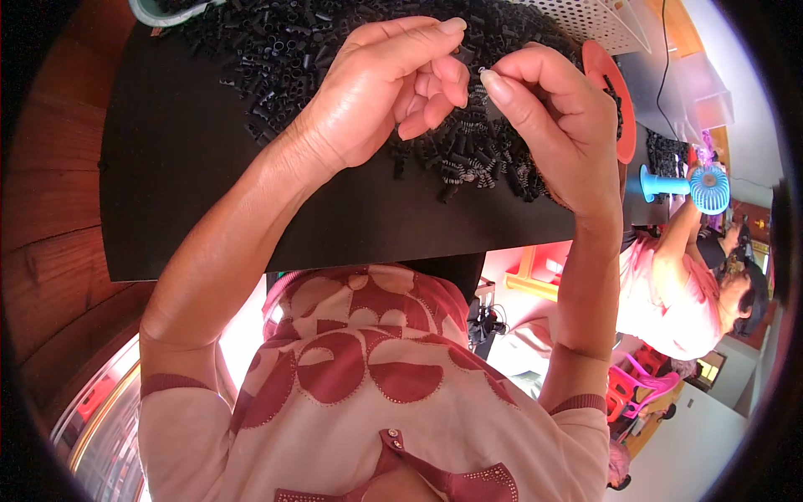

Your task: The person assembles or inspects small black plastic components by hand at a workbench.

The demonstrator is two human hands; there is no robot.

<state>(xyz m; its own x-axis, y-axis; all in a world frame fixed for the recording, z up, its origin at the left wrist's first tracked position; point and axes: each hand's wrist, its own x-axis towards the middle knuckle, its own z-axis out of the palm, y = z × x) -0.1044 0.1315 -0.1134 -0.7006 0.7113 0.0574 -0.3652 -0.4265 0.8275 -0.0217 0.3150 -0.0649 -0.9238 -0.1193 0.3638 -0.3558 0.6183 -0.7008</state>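
Observation:
Both of my hands are raised over a black table (184, 184). My left hand (372, 88) has its thumb pressed to the index finger and its other fingers curled in; whatever is between them is hidden. To its right, my right hand (569, 125) pinches thumb against forefinger, with a tiny pale bit at the tips, too small to name. Beneath and beyond the hands spreads a large heap of small black tubular plastic parts (284, 54). Nearer to me, below the fingers, lies a smaller pile of black parts with ribbed, silvery coil-like sections (477, 171).
An orange-red dish (627, 138) with black pieces stands right of my right hand, near a white perforated basket (606, 29). A pale green basin (155, 17) sits far left. Further right are a blue fan (709, 191) and a seated person in pink (661, 309).

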